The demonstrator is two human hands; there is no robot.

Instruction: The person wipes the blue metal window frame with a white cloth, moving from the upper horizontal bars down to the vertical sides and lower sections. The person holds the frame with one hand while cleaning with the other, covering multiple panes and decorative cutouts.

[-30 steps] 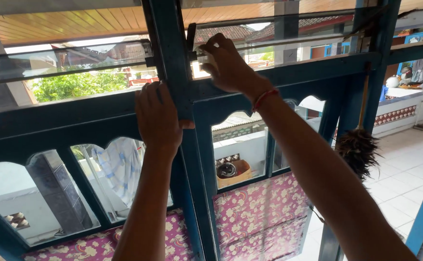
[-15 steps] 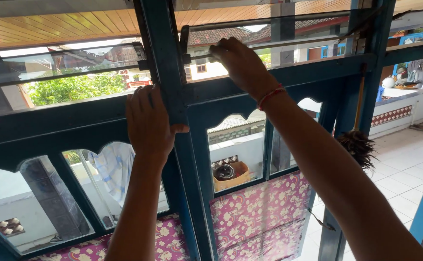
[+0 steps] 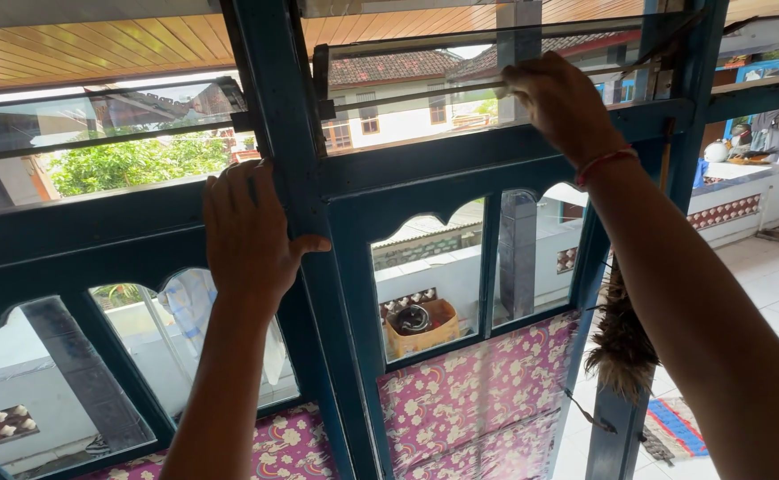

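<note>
The left hand (image 3: 252, 236) lies flat and open on the dark blue window frame (image 3: 292, 178), with the thumb hooked on the middle post. It holds nothing; it only leans there. The right hand (image 3: 560, 102) is up high on the right. Its fingers curl around the long edge of a glass slat (image 3: 407, 93), one of the thin see-through strips in the top window. A red string bracelet (image 3: 610, 163) sits on that wrist.

The glass slat looks thin, stiff and smooth, so it could slip or crack if squeezed hard. Its edge may be sharp. The safest place to hold it seems to be along the long edge, with a soft grip.

A feather duster (image 3: 621, 342) hangs on the right post. Flowery purple cloth (image 3: 469, 400) covers the low panes.
</note>
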